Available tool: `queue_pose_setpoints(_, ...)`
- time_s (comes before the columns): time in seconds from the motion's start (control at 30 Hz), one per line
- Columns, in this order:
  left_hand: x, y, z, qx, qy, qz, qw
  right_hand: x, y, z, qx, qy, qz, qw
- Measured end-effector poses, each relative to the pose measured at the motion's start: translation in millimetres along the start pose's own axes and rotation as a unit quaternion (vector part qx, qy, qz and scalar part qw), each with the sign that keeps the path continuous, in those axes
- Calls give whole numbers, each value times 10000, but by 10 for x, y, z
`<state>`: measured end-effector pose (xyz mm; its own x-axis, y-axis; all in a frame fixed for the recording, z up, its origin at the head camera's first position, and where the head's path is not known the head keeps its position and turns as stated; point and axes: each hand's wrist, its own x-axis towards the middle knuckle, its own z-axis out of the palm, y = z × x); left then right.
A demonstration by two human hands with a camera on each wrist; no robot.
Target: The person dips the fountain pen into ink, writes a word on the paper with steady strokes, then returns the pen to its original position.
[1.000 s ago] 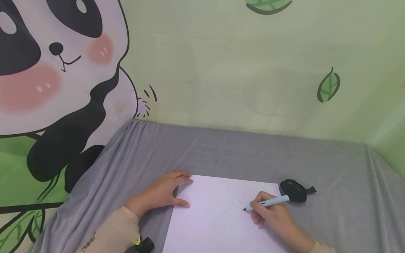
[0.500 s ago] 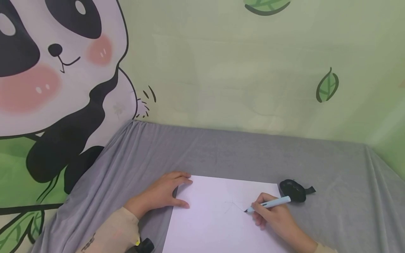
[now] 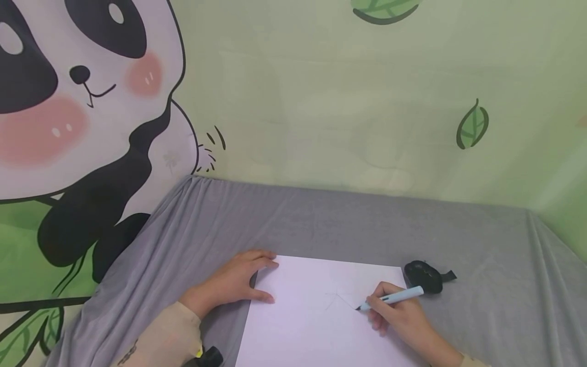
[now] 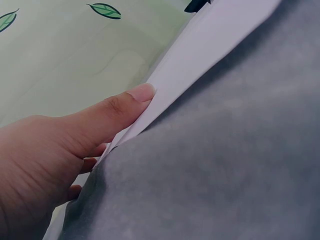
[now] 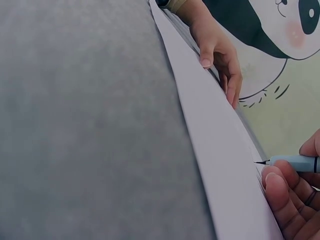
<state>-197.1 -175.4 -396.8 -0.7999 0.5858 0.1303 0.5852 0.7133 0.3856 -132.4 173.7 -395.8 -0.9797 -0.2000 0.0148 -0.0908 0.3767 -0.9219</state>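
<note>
A white sheet of paper [image 3: 293, 326] lies on a grey cloth, bearing a few thin dark lines near its middle. My right hand [image 3: 396, 311] pinches a light blue pen [image 3: 399, 294], whose dark nib meets the sheet at the end of a slanting line. In the right wrist view the pen [image 5: 295, 163] sits between thumb and fingers. My left hand [image 3: 234, 278] rests at the sheet's upper left corner, thumb and fingers spread over its edge. The left wrist view shows the left thumb [image 4: 122, 107] lying straight on the paper's margin.
A black rounded object with a short strap [image 3: 424, 277] lies beyond the paper's right corner. Another black object [image 3: 211, 357] is by the left sleeve. Grey cloth [image 3: 348, 219] covers the surface up to a green wall hanging [image 3: 321, 102] with a panda picture.
My right hand and the pen have slid slightly right and down, and the slanting line has grown longer. The left hand stays in place on the paper.
</note>
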Motion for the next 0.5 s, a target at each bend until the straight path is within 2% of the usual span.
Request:
queue_pose_setpoints(0.3, -2, 16, -6, -30, 5, 12, 10000, -13, 15, -27, 37, -52, -69, 10000)
queue_pose_setpoints(0.5, -4, 16, -6, -33, 21, -2, 10000, -32, 7, -46, -19, -41, 131, 9999)
